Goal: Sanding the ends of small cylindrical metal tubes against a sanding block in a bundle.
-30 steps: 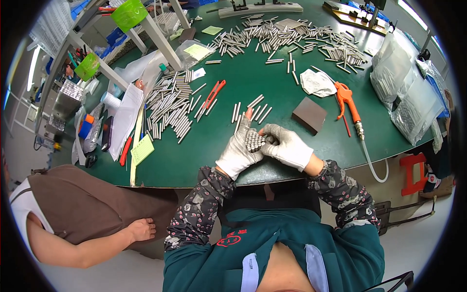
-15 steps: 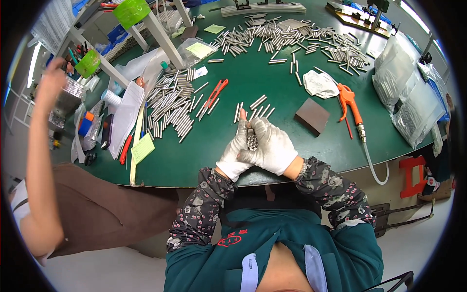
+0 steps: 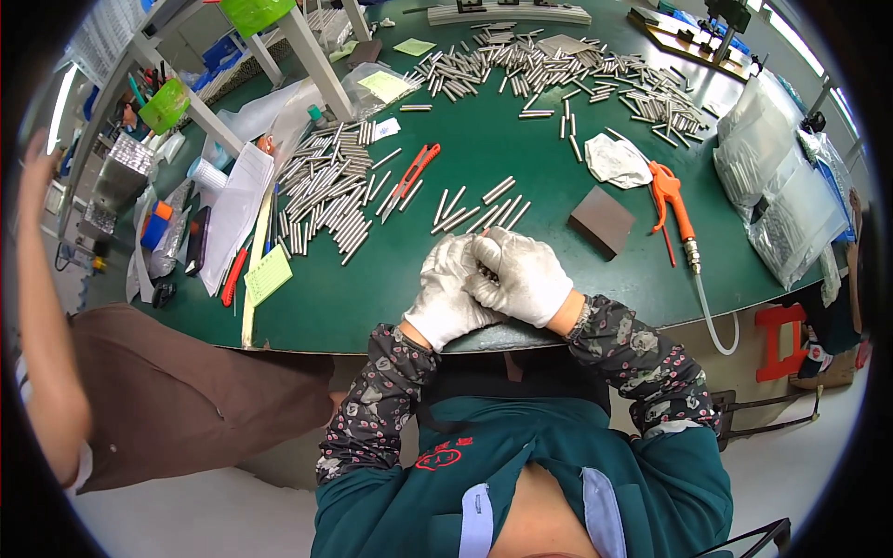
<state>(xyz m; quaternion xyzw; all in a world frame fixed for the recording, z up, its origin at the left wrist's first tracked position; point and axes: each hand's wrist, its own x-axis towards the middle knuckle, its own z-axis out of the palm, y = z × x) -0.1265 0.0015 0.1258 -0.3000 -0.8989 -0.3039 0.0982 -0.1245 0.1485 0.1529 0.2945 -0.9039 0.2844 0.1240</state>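
My left hand (image 3: pixel 448 290) and my right hand (image 3: pixel 526 279), both in white gloves, are cupped together near the table's front edge. Between them they grip a bundle of short metal pins (image 3: pixel 486 273); only a few round ends show in the gap, the rest is covered by the gloves. Just beyond my fingertips several loose metal pins (image 3: pixel 499 191) lie on the green table (image 3: pixel 372 302). A larger heap of the same pins (image 3: pixel 326 200) spreads to the left, beside a red utility knife (image 3: pixel 412 181) with its blade out. To the right sits a dark brown block (image 3: pixel 602 221).
More pins (image 3: pixel 549 70) are strewn across the far side. An orange air gun (image 3: pixel 672 200) with a hose and a crumpled white cloth (image 3: pixel 618 163) lie right, near clear plastic bags (image 3: pixel 791 223). Papers (image 3: pixel 240 205) lie left. Another person's arm (image 3: pixel 46 307) is at far left.
My left hand's fingers have closed further over the bundle, hiding most of the pin ends. More of the loose pins beyond my hands show. The other person's arm has moved left.
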